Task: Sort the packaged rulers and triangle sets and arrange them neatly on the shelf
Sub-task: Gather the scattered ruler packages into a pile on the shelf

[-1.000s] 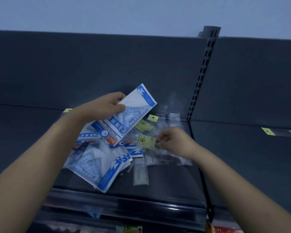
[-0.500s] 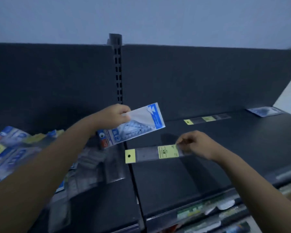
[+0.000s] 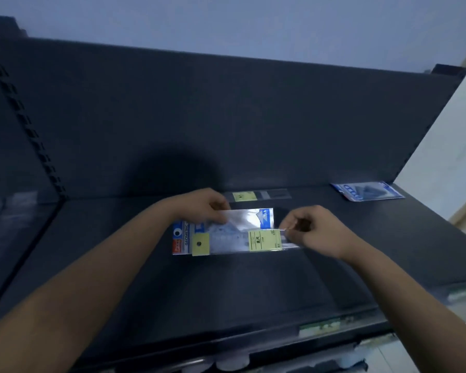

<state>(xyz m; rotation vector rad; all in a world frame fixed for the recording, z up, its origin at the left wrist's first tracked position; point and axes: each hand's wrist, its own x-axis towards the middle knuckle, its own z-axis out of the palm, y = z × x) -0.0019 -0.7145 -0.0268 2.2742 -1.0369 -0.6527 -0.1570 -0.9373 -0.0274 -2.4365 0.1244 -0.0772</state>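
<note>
Packaged ruler (image 3: 234, 244), a clear sleeve with a yellow hang tab and yellow label, is pinched at its right end by the right grip (image 3: 315, 231). The left grip (image 3: 202, 207) pinches the top edge of a blue-and-white triangle set (image 3: 244, 220) printed "GEOMETRIC", just behind the ruler, over the dark shelf (image 3: 226, 286). A second packaged ruler (image 3: 256, 196) lies against the back panel, and another triangle set (image 3: 366, 191) at far right.
</note>
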